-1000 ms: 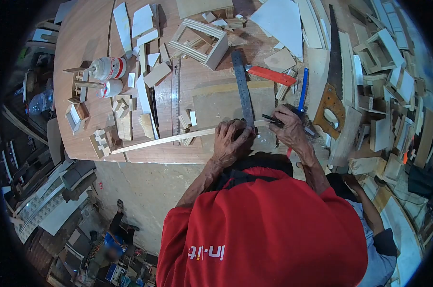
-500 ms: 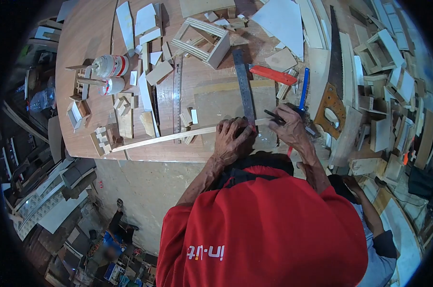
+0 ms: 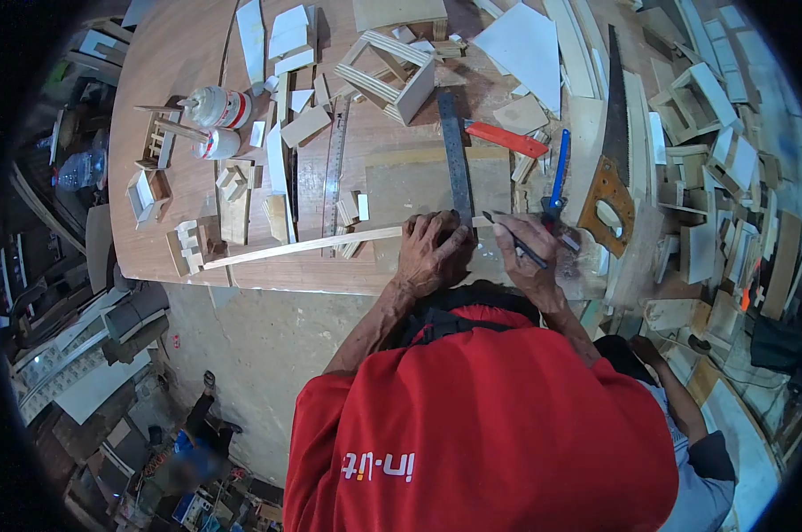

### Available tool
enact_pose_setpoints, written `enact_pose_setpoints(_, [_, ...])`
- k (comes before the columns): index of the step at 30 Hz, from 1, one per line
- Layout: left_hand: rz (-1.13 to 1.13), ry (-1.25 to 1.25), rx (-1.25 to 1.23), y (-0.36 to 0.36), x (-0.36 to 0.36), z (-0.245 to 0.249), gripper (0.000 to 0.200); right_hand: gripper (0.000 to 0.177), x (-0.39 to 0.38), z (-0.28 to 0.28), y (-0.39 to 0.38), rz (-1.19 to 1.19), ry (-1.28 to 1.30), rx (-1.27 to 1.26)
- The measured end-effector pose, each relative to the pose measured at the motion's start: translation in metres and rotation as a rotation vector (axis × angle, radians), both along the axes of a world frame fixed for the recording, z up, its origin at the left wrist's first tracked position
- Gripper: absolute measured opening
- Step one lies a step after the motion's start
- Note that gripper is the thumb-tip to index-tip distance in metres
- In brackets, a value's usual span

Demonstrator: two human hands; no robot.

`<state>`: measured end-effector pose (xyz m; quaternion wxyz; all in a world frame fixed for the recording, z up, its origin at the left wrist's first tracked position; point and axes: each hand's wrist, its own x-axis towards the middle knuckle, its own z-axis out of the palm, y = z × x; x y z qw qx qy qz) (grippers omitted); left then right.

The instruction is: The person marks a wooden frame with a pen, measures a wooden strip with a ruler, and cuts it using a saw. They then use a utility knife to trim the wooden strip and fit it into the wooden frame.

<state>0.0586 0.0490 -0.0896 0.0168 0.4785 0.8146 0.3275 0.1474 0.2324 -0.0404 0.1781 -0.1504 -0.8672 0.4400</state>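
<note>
My left hand [image 3: 431,252] presses down on a long thin wooden strip [image 3: 303,247], its fingers bent around the strip near the foot of a steel ruler [image 3: 455,155]. A dark pencil or pen [image 3: 529,252] is held between the fingers of my right hand [image 3: 529,254], just right of the strip's end. The ruler's lower end meets the strip beside my left fingers. Beneath lies a flat board [image 3: 410,186]. Past my right hand are a blue-handled tool [image 3: 560,168] and a red cutter [image 3: 506,139]. What my left fingertips cover is hidden.
A hand saw [image 3: 607,208] lies at the right beside long boards and wood offcuts. Glue bottles [image 3: 219,107], a second ruler [image 3: 335,168] and a small wooden frame [image 3: 388,75] stand or lie on the table [image 3: 171,71]. Another person [image 3: 685,417] is at the lower right.
My right hand has turned, and the pencil now slants down across it with its tip close to the strip. My left hand stays on the strip. The view has shifted slightly.
</note>
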Motion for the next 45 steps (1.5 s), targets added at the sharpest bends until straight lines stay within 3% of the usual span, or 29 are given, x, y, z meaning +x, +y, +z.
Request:
enact_pose_setpoints(20, [-0.012,0.015,0.047,-0.002,0.001,-0.004,0.065,0.018,0.009,-0.014,-0.016,0.100,0.114,0.063])
enact_pose_setpoints(38, [-0.006,0.027,0.050,-0.001,0.002,0.002,0.064,0.018,0.010,-0.017,-0.014,0.182,0.135,0.153])
enact_pose_setpoints(45, [-0.022,0.005,0.025,-0.003,0.002,0.003,0.067,0.017,0.009,-0.015,-0.015,0.142,0.104,0.068])
